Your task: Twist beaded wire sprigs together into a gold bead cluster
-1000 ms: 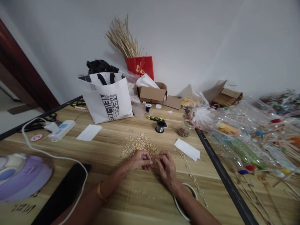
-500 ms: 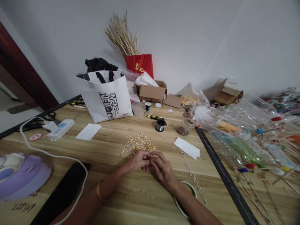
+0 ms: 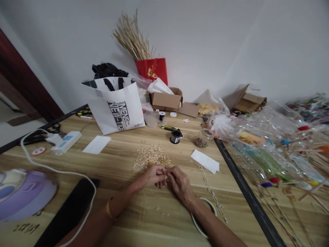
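Head view: wooden table (image 3: 146, 230), a black strip (image 3: 246, 185) along its right edge, grey wall (image 3: 203, 44) behind.
Far edge: white bag (image 3: 115, 109) with black lettering toward the far left corner; red bag (image 3: 157, 69) of dry stalks (image 3: 132, 39) behind it; open cardboard box (image 3: 166, 102) to its right.
Left side: white power strip (image 3: 68, 142), purple appliance (image 3: 28, 195), white cable (image 3: 61, 170) trailing over a dark pad (image 3: 69, 209).
Mid-table: wire spool (image 3: 175, 137), and near the right edge a jar of small coloured pieces (image 3: 202, 142) and a folded white paper (image 3: 205, 161).
In the way: the right forearm crosses a white ring (image 3: 196, 226), covering part of it; the left hand hides the near side of the pile.
Bead pile: gold and clear beads (image 3: 153, 156), mid-table, just beyond the hands; a few loose clear ones (image 3: 164, 214) between the forearms.
Chain: a thin beaded strand (image 3: 212, 193) between the right hand and the right edge.
Left hand (image 3: 155, 176): fingers curled, thumb drawn in against them.
Right hand (image 3: 181, 183): thumb and fingertips (image 3: 171, 174) brought together, just beside the left's.
Grip: from where I stand, I can't tell what, if anything, either hand pinches.
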The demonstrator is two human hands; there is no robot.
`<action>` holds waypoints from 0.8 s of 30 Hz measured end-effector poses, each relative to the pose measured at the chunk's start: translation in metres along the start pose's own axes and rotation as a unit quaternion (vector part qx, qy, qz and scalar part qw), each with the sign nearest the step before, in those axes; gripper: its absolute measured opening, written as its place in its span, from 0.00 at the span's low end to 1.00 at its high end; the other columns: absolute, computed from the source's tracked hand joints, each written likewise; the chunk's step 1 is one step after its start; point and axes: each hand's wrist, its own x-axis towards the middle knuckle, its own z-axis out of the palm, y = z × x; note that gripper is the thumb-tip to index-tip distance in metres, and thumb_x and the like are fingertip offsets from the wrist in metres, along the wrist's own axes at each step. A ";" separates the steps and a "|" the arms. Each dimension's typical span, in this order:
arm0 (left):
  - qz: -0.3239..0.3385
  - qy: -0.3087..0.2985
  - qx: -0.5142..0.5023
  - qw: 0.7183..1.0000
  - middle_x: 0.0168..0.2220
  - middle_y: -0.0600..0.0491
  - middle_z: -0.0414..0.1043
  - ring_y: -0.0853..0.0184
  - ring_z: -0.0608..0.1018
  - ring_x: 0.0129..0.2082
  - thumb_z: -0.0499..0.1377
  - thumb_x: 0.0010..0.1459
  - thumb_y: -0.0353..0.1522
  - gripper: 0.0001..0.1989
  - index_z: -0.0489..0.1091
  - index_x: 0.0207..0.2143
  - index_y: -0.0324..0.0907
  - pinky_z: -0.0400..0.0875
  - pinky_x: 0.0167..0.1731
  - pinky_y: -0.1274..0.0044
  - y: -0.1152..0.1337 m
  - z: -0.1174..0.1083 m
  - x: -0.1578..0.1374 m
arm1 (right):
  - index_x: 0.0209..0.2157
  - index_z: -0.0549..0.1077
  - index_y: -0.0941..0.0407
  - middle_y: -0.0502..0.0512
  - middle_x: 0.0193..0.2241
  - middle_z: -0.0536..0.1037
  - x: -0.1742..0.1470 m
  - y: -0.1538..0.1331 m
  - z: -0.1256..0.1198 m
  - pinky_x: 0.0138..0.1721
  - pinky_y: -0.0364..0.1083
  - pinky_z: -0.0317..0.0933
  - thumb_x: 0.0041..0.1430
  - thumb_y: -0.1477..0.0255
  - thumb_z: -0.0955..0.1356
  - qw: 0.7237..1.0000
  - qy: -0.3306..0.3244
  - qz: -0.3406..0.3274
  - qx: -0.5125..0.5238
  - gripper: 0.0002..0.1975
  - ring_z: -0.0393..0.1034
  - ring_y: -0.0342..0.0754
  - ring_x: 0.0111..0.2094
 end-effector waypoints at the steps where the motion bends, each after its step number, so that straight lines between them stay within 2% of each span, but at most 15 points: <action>1: -0.001 -0.004 0.002 1.000 0.21 0.54 0.72 0.73 0.72 0.16 0.61 0.45 0.47 0.22 0.61 0.26 0.38 0.64 0.16 0.83 0.000 0.000 0.000 | 0.34 0.68 0.56 0.54 0.28 0.71 0.000 0.000 0.000 0.31 0.43 0.62 0.63 0.74 0.59 1.000 0.003 0.003 0.002 0.08 0.66 0.45 0.30; 7: -0.012 0.003 0.017 1.000 0.21 0.54 0.71 0.74 0.72 0.17 0.62 0.44 0.46 0.21 0.64 0.27 0.36 0.64 0.18 0.82 -0.001 0.000 0.000 | 0.32 0.69 0.56 0.53 0.26 0.71 0.000 0.002 0.000 0.29 0.42 0.61 0.61 0.73 0.60 0.998 0.033 0.040 0.020 0.08 0.67 0.44 0.27; 15: -0.008 0.000 0.020 1.000 0.21 0.54 0.71 0.74 0.71 0.17 0.62 0.43 0.47 0.22 0.65 0.26 0.36 0.65 0.19 0.81 0.002 0.000 0.000 | 0.30 0.69 0.57 0.52 0.25 0.72 0.001 0.002 0.000 0.27 0.40 0.59 0.60 0.74 0.61 0.995 0.041 0.084 0.040 0.07 0.66 0.43 0.27; 24: 0.004 -0.006 0.042 0.999 0.21 0.52 0.71 0.74 0.71 0.18 0.58 0.48 0.49 0.23 0.67 0.26 0.35 0.65 0.19 0.82 0.007 0.001 -0.002 | 0.29 0.68 0.57 0.51 0.24 0.72 0.001 0.003 -0.001 0.26 0.40 0.59 0.59 0.73 0.61 0.993 0.049 0.090 0.061 0.08 0.66 0.43 0.26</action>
